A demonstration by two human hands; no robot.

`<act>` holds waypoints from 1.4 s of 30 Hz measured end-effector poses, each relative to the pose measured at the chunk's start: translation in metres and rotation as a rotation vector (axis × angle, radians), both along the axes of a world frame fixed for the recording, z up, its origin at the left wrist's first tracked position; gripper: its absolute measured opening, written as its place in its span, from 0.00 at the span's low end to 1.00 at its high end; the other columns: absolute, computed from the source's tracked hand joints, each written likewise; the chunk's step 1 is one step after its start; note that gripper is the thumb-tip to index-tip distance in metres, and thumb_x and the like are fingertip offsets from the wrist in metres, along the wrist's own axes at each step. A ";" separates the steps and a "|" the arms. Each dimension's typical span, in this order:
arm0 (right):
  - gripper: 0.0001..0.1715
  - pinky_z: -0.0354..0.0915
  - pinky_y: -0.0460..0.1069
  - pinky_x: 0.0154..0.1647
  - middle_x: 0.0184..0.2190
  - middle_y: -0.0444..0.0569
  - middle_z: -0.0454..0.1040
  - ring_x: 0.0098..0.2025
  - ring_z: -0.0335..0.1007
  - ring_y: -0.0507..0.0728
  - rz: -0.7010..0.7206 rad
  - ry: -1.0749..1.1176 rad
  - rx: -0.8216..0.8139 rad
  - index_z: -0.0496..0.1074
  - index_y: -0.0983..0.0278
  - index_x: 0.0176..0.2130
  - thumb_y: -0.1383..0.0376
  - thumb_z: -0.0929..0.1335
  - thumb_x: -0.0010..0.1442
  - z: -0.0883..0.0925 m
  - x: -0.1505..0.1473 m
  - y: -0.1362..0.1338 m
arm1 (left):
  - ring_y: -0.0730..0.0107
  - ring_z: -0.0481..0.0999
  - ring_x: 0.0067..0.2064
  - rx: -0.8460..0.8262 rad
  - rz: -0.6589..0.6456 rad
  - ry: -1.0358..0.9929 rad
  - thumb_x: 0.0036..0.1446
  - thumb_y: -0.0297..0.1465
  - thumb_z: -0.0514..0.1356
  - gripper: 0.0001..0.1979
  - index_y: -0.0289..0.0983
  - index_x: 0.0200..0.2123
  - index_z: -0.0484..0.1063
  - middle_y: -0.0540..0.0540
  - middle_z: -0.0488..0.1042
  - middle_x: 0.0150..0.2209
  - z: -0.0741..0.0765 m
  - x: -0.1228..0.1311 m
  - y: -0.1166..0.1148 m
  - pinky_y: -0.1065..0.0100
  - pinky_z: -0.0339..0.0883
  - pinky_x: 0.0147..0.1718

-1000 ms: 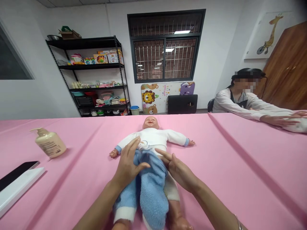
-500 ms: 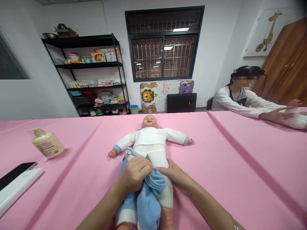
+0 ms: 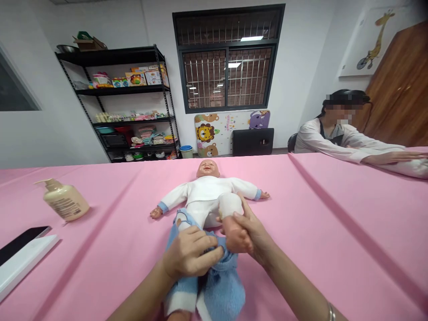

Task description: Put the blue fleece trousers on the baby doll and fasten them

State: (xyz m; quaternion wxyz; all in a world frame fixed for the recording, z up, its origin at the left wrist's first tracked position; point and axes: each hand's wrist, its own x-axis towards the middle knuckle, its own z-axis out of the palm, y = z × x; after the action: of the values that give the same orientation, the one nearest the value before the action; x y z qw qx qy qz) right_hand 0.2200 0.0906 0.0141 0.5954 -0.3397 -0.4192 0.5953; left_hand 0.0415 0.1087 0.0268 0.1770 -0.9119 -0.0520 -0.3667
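Left hand (image 3: 190,253) beside curled right hand (image 3: 252,234)

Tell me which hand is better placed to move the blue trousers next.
Probably the left hand: it is already on the bunched blue trousers. The right hand is occupied, wrapped around the doll's raised foot.

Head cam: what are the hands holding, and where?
The right hand grips the baby doll's bare foot; the left hand holds the blue fleece trousers near their waist.
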 end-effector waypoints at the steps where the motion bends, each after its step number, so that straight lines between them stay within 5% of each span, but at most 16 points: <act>1: 0.50 0.68 0.57 0.41 0.46 0.52 0.69 0.42 0.70 0.60 0.021 0.069 -0.010 0.39 0.53 0.62 0.54 0.69 0.50 -0.001 -0.008 0.001 | 0.76 0.65 0.22 0.021 -0.030 -0.001 0.53 0.20 0.50 0.09 0.38 0.32 0.67 0.50 0.71 0.27 0.002 0.002 -0.003 0.69 0.54 0.21; 3: 0.60 0.67 0.58 0.44 0.48 0.52 0.67 0.43 0.70 0.61 0.042 0.206 -0.009 0.28 0.52 0.62 0.57 0.72 0.48 -0.003 -0.021 0.002 | 0.76 0.65 0.22 0.055 -0.066 -0.010 0.53 0.21 0.52 0.08 0.37 0.31 0.67 0.51 0.71 0.26 0.004 0.006 -0.008 0.69 0.55 0.21; 6: 0.65 0.63 0.58 0.50 0.53 0.53 0.63 0.48 0.67 0.61 0.028 0.280 0.017 0.24 0.52 0.62 0.59 0.73 0.46 -0.008 -0.028 0.003 | 0.76 0.66 0.24 0.086 -0.076 -0.056 0.51 0.20 0.53 0.09 0.37 0.31 0.68 0.51 0.71 0.28 0.002 0.009 -0.013 0.69 0.54 0.21; 11: 0.64 0.62 0.55 0.49 0.56 0.53 0.58 0.50 0.63 0.59 0.103 0.002 0.080 0.28 0.52 0.63 0.61 0.74 0.45 -0.021 -0.027 0.003 | 0.73 0.65 0.26 -0.156 0.000 -0.223 0.54 0.30 0.55 0.02 0.38 0.32 0.64 0.49 0.67 0.27 -0.010 0.007 -0.008 0.68 0.55 0.24; 17: 0.31 0.57 0.54 0.53 0.48 0.50 0.66 0.51 0.62 0.58 0.214 -0.172 0.106 0.59 0.59 0.56 0.47 0.60 0.58 -0.026 -0.024 0.006 | 0.73 0.63 0.26 -0.661 0.290 -0.422 0.56 0.34 0.57 0.11 0.37 0.24 0.60 0.51 0.62 0.23 -0.023 0.006 0.008 0.70 0.57 0.26; 20: 0.29 0.56 0.54 0.54 0.50 0.50 0.65 0.54 0.58 0.59 0.273 -0.249 0.208 0.63 0.61 0.52 0.48 0.63 0.57 -0.020 -0.018 0.005 | 0.72 0.65 0.28 -0.794 0.450 -0.517 0.56 0.39 0.57 0.12 0.37 0.27 0.62 0.52 0.64 0.25 -0.027 0.006 0.015 0.70 0.59 0.29; 24: 0.26 0.62 0.50 0.41 0.40 0.49 0.69 0.43 0.64 0.59 0.269 -0.384 0.220 0.67 0.65 0.45 0.54 0.70 0.51 -0.020 -0.010 0.008 | 0.71 0.64 0.25 -0.938 0.538 -0.517 0.55 0.43 0.56 0.14 0.37 0.30 0.64 0.53 0.66 0.25 -0.028 0.004 0.023 0.69 0.58 0.28; 29: 0.15 0.57 0.46 0.33 0.28 0.44 0.66 0.32 0.60 0.53 -0.077 -0.455 0.206 0.67 0.65 0.32 0.55 0.65 0.55 -0.031 -0.002 0.020 | 0.59 0.68 0.41 -0.881 0.440 -0.277 0.50 0.49 0.58 0.21 0.38 0.39 0.68 0.45 0.70 0.39 -0.026 -0.002 0.029 0.60 0.59 0.43; 32: 0.14 0.58 0.48 0.38 0.34 0.46 0.67 0.38 0.61 0.55 -0.284 -0.427 0.208 0.67 0.64 0.33 0.55 0.65 0.55 -0.038 0.000 0.026 | 0.53 0.62 0.52 -0.851 0.392 -0.096 0.44 0.48 0.64 0.27 0.40 0.45 0.67 0.43 0.66 0.49 -0.025 -0.007 0.031 0.56 0.55 0.50; 36: 0.17 0.54 0.51 0.51 0.48 0.48 0.65 0.51 0.59 0.58 -0.221 -0.333 0.165 0.66 0.62 0.40 0.53 0.64 0.56 -0.043 -0.001 0.027 | 0.56 0.62 0.53 -0.844 0.324 0.084 0.50 0.37 0.63 0.18 0.43 0.45 0.68 0.46 0.65 0.52 -0.022 -0.010 0.032 0.58 0.55 0.51; 42: 0.15 0.57 0.49 0.39 0.29 0.44 0.66 0.35 0.60 0.56 -0.229 -0.371 0.076 0.64 0.63 0.30 0.53 0.63 0.55 -0.046 -0.007 0.025 | 0.60 0.67 0.46 -0.796 0.460 0.021 0.48 0.23 0.58 0.08 0.39 0.33 0.71 0.48 0.72 0.39 -0.029 -0.003 0.033 0.60 0.57 0.46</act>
State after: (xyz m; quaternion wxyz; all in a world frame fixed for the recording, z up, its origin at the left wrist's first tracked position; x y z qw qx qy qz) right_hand 0.2126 0.1156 -0.0318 0.5843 -0.4660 -0.5024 0.4348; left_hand 0.0389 0.1415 -0.0019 -0.1096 -0.8774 -0.3878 -0.2601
